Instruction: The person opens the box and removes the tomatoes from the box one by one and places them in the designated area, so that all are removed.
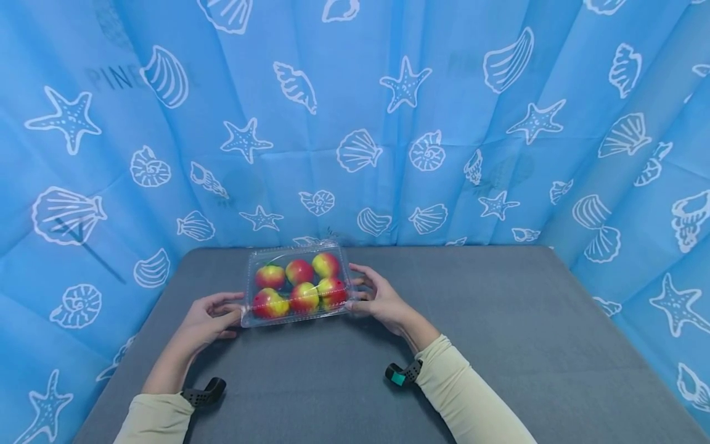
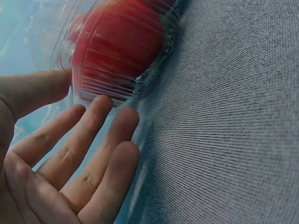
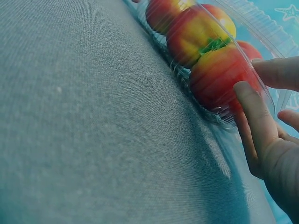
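Note:
A clear plastic clamshell box (image 1: pixel 299 317) holds several round red-and-yellow fruits (image 1: pixel 304 297) in two rows. It sits slightly askew at the back left of the grey table. My left hand (image 1: pixel 206 319) holds its left end; in the left wrist view the thumb is at the ridged rim and the fingertips touch the end wall. At the opposite end, my right hand (image 1: pixel 383 301) grips the side, thumb near the front corner and fingers further back along the edge. Through the clear wall in the right wrist view, a green stem (image 3: pixel 215 45) shows between two fruits.
Grey cloth (image 1: pixel 477 320) covers the table, which has rounded back corners. A blue curtain (image 1: pixel 344 123) with white shells and starfish hangs behind and along both sides. Black bands (image 1: pixel 205 392) are worn at both wrists, over pale sleeves (image 1: pixel 471 394).

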`<state>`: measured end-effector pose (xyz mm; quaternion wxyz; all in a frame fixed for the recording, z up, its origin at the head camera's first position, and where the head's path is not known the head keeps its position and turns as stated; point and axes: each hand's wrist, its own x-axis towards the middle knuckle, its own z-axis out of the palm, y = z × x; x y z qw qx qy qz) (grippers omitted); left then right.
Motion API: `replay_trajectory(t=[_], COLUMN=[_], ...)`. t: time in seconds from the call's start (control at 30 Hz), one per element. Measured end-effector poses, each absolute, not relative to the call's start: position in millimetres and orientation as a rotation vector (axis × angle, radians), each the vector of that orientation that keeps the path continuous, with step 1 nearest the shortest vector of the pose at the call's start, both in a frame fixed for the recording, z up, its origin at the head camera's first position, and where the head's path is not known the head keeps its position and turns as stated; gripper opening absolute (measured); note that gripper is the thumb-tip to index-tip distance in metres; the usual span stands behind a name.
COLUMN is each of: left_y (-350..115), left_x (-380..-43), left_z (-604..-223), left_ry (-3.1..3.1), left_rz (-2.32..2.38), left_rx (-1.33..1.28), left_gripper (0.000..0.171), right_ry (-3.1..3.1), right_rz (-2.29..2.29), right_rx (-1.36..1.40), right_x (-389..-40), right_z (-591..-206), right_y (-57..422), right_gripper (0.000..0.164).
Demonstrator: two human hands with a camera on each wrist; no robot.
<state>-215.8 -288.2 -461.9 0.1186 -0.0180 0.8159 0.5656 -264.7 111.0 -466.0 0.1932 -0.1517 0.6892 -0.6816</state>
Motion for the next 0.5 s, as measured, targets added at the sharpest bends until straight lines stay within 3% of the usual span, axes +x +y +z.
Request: replay_trajectory(t=[0.2,0.5], left_y=[-287.9,-285.5], left_x=[-213.3,-214.6], left_z=[-460.9,-458.8], left_ry=[2.388,2.386], left_rz=[1.626,1.615], left_rx=[-0.07,-0.111], left_gripper=[0.06,0.039], right_ry=[1.935,1.948], right_rz=[-1.907,-1.904], right_rx=[-0.425,-0.418], right_x=[-264.3,-264.0], right_z=[-468.0,-468.8], right_y=[110.5,110.8], right_gripper=[0.085,0.085])
